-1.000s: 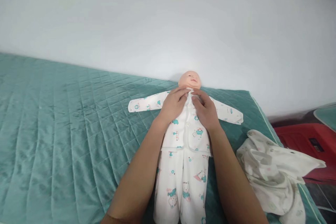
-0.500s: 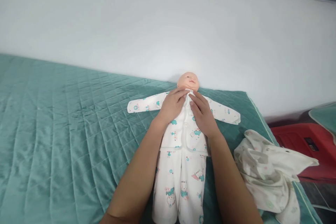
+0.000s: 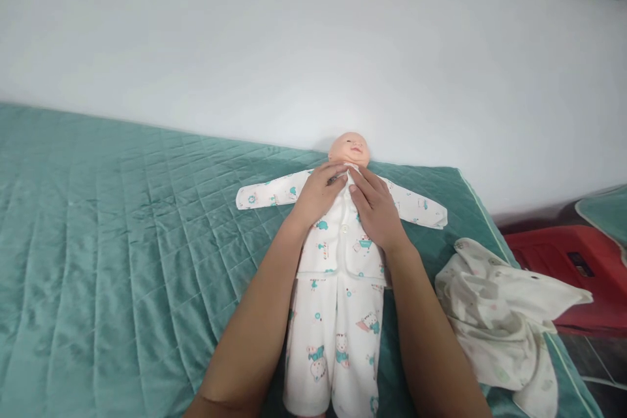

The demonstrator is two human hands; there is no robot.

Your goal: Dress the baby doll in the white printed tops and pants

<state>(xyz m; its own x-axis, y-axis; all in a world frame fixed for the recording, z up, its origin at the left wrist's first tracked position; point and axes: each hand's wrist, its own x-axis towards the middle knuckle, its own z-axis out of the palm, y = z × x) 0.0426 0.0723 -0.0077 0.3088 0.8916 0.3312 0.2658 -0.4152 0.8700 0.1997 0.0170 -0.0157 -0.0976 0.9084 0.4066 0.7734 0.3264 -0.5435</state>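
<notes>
A baby doll [image 3: 349, 147] lies on its back, its head toward the wall and its sleeved arms stretched out sideways. It wears a white printed jacket [image 3: 323, 255] with a button front and matching white trousers [image 3: 308, 353]. Both my hands rest on the jacket's upper front, just below the chin. The fingertips of my left hand [image 3: 319, 191] pinch the collar edge. From the other side, my right hand [image 3: 376, 204] closes its fingers on the same front opening. The exact spot between the fingertips is partly hidden.
Green quilted cover [image 3: 122, 261] spreads under the doll and far to the left. A crumpled white printed garment [image 3: 499, 320] lies at the right edge. Beyond that edge stands a red plastic object [image 3: 573, 268]. A pale wall [image 3: 294, 46] rises behind.
My hands stay at the collar, with only slight finger shifts there. The whole view has moved a little; the doll and garment lie as before.
</notes>
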